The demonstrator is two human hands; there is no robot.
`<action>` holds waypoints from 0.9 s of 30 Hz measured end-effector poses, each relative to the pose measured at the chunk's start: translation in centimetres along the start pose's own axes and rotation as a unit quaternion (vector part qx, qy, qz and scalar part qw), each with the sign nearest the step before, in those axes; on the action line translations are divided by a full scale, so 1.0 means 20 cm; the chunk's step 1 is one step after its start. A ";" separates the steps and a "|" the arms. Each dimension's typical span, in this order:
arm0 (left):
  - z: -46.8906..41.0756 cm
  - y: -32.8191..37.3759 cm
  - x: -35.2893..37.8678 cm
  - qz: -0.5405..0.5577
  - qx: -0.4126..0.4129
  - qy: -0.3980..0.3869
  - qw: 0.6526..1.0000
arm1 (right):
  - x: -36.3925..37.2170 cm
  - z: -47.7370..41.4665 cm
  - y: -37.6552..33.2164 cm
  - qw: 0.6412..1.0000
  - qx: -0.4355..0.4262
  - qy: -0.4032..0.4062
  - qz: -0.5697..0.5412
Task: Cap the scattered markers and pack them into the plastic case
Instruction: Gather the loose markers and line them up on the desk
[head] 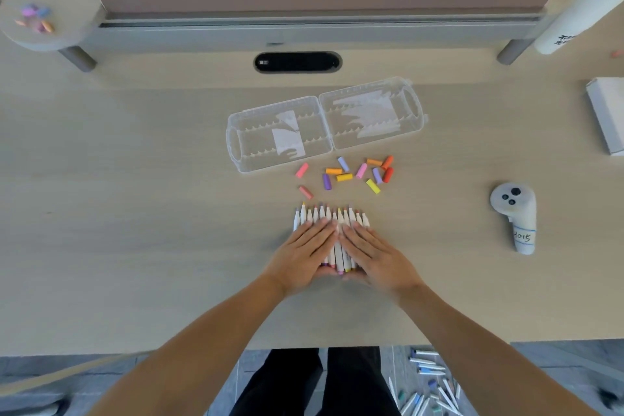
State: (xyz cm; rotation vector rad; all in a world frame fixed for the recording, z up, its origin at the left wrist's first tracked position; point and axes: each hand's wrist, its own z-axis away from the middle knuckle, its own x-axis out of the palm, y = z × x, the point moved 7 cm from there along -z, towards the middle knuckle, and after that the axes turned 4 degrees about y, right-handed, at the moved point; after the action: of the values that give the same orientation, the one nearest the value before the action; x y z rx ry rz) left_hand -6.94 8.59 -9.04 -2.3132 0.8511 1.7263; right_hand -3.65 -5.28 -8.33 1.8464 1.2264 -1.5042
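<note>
Several uncapped white markers (329,218) lie side by side in a row, tips pointing away from me. My left hand (304,255) and my right hand (373,255) rest flat on the row, fingers together, pressing the markers from both sides. Loose caps (344,176) in pink, orange, yellow, purple and red are scattered just beyond the marker tips. Behind the caps lies the clear plastic case (324,123), opened flat into two halves, with nothing in its slots.
A white controller (515,213) lies to the right on the wooden desk (135,213). A white box (607,115) sits at the right edge. A round shelf with more caps (35,17) is far left. More markers (429,388) lie on the floor.
</note>
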 end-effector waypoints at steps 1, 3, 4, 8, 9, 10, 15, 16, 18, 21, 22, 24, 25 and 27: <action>0.00 0.00 0.00 -0.002 0.002 0.003 1.000 | 0.00 0.00 -0.01 1.000 0.002 0.001 0.000; 0.01 0.00 0.00 -0.009 0.004 0.006 1.000 | 0.00 0.01 -0.01 1.000 0.004 -0.002 0.001; 0.02 0.00 0.00 -0.010 0.007 0.007 1.000 | 0.00 0.01 -0.02 1.000 0.004 -0.005 0.004; 0.03 0.02 -0.01 -0.002 0.020 0.051 0.998 | 0.00 0.02 -0.04 1.000 0.000 -0.013 0.011; 0.03 0.03 -0.01 0.002 0.024 0.060 0.998 | 0.00 0.02 -0.05 1.000 -0.001 -0.018 0.013; 0.03 0.03 -0.01 0.005 0.027 0.065 0.998 | 0.00 0.02 -0.05 1.000 -0.001 -0.024 0.015; 0.04 0.04 -0.01 0.032 0.013 0.066 0.997 | -0.02 0.02 -0.08 0.999 0.003 -0.030 0.027; 0.05 0.05 0.00 0.033 0.012 0.065 0.997 | -0.02 0.02 -0.09 0.999 0.004 -0.033 0.026; 0.05 0.07 0.02 0.035 0.012 0.060 0.998 | -0.02 0.01 -0.09 0.998 0.006 -0.052 0.027; 0.04 0.08 0.01 0.029 0.006 0.042 0.999 | -0.04 0.01 -0.09 0.997 0.011 -0.067 0.027; 0.04 0.09 -0.01 0.023 0.002 0.039 0.999 | -0.06 0.01 -0.09 0.997 0.016 -0.077 0.024; 0.05 0.11 -0.10 0.030 -0.008 0.036 0.999 | -0.14 0.01 -0.08 0.995 0.055 -0.087 0.005; 0.06 0.12 -0.15 0.040 -0.020 0.034 0.998 | -0.20 0.01 -0.08 0.992 0.089 -0.090 -0.008; 0.06 0.12 -0.26 0.043 -0.067 0.012 0.997 | -0.30 0.03 -0.07 0.979 0.169 -0.112 -0.038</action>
State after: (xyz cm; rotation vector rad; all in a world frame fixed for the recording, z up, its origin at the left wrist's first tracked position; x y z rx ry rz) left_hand -10.06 8.99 -4.22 -2.4212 0.8770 1.8468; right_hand -5.11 -7.10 -2.56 1.7828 0.9928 -2.0046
